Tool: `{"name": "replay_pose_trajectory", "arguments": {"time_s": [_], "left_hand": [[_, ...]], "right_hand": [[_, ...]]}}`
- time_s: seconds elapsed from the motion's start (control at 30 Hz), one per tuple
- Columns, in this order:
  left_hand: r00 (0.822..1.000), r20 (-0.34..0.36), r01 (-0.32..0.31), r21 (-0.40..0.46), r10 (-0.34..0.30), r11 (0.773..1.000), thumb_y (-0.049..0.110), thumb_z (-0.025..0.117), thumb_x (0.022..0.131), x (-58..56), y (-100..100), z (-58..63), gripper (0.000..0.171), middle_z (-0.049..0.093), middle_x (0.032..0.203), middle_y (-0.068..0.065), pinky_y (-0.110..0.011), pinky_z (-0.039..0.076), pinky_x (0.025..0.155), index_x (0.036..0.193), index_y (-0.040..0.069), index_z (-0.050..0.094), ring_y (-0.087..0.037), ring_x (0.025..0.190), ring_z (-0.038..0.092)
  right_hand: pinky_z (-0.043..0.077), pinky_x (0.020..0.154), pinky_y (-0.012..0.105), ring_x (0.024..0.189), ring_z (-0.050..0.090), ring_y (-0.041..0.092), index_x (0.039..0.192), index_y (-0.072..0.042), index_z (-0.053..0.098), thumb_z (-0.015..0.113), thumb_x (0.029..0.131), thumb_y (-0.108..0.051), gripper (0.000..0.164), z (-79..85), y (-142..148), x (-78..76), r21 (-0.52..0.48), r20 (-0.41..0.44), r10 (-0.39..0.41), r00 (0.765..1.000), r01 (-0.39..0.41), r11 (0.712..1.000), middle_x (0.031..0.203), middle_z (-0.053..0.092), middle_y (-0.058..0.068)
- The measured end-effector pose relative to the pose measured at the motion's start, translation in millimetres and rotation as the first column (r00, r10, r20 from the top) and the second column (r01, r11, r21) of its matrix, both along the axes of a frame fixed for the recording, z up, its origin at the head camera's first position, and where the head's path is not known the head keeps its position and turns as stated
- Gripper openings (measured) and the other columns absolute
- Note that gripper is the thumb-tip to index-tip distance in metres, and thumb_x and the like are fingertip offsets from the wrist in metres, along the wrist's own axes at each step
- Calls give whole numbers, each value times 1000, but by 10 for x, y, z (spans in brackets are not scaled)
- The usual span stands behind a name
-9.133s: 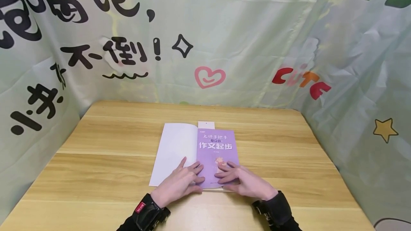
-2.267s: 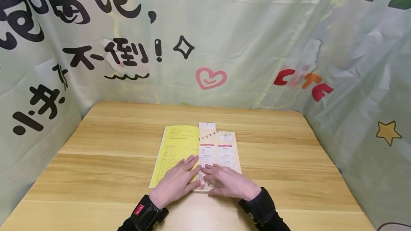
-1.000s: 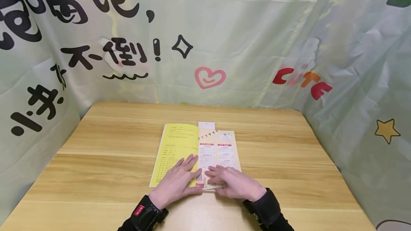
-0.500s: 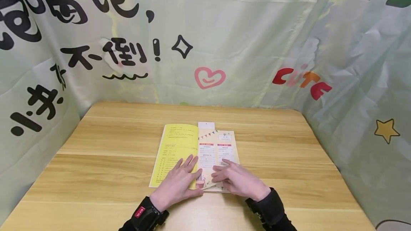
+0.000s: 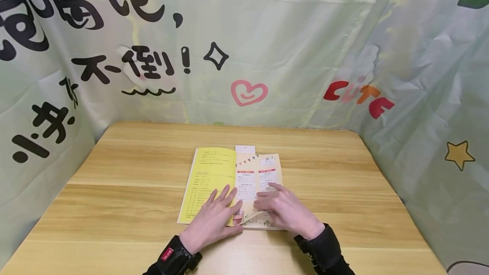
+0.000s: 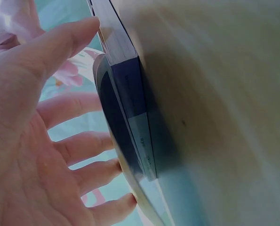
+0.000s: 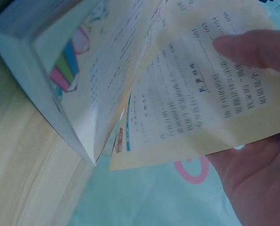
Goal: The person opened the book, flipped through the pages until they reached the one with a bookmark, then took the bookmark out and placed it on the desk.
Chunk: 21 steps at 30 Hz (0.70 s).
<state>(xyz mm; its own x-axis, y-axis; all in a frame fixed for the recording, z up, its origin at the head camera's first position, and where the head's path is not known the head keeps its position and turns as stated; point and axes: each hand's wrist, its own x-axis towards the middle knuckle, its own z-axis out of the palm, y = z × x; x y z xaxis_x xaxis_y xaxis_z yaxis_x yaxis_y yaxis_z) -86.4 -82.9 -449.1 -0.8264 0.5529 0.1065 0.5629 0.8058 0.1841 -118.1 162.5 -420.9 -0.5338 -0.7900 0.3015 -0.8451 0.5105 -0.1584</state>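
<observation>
Right hand [image 5: 292,214] curled, I pinch one page [image 5: 247,188], its lower edge lifted; my left hand [image 5: 209,226], splayed, rests on the yellow page [image 5: 215,166]. The open book [image 5: 261,223] lies on the table [image 5: 130,211]. I'd call this a page turn; carrying it leftward calls for a light, steady grip.

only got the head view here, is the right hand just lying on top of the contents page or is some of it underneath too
Observer: Underneath too: in the right wrist view, the right hand shows on both faces of the contents page, pinching it.
Operator: ok what's on the face i can't see
Observer: More printing: dotted entries running to numbers.
Operator: anything else hidden from me down low
Observer: Yes, in the left wrist view: the book spine, dark along one stretch and paler along the rest.
</observation>
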Motion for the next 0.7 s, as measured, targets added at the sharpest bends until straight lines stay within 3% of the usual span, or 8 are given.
{"name": "replay_pose_trajectory", "arguments": {"time_s": [0.3, 0.7], "left_hand": [[1000, -3, -8, -15, 8, 1000, 53, 70, 88, 1, 34, -2, 58, 55, 149, -16, -64, 37, 117, 132, 17, 65, -37, 145, 44], [1000, -16, -26, 10, 26, 1000, 48, 66, 92, 16, 47, -10, 54, 56, 148, -15, -66, 37, 116, 136, 16, 64, -38, 143, 46]], "right_hand": [[36, 113, 59, 109, 72, 18, 100, -17, 80, 70, 63, 16, 51, 31, -29, 15, -69, -155, -28, 987, 18, 997, 101, 80, -7], [38, 112, 58, 115, 69, 24, 102, -13, 79, 60, 59, 22, 59, 31, -82, 2, -211, -280, -62, 958, 1, 977, 100, 80, -4]]}}
